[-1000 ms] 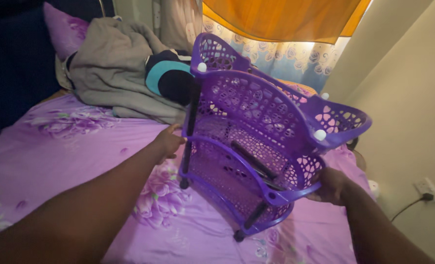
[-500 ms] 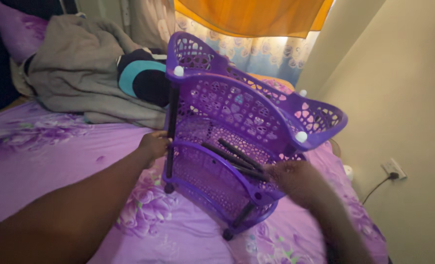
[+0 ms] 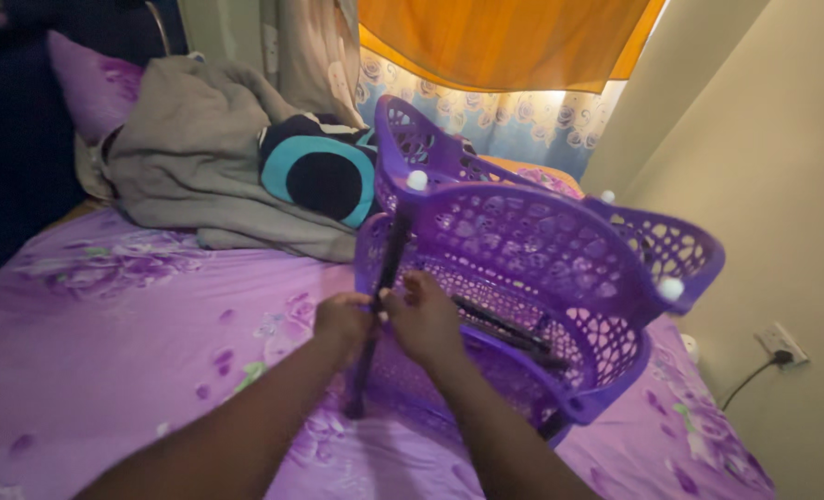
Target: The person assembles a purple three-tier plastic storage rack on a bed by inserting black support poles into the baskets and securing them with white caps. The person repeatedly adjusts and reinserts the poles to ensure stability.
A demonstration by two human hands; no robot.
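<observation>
Purple perforated plastic tiered rack [image 3: 532,278] stands tilted on a bed covered by a purple floral sheet [image 3: 134,315], seen from the head camera. Its curved basket tiers are joined by black upright poles capped with small white knobs [image 3: 417,180]. Loose black rods [image 3: 504,326] lie inside the lower basket tier. The left hand [image 3: 342,324] is clenched around the front black pole [image 3: 381,294], and the right hand [image 3: 423,319] grips the same pole just beside it. Behind the rack lie a crumpled grey blanket [image 3: 199,157] and a black and teal cushion [image 3: 324,176]. An orange curtain [image 3: 504,42] hangs above.
</observation>
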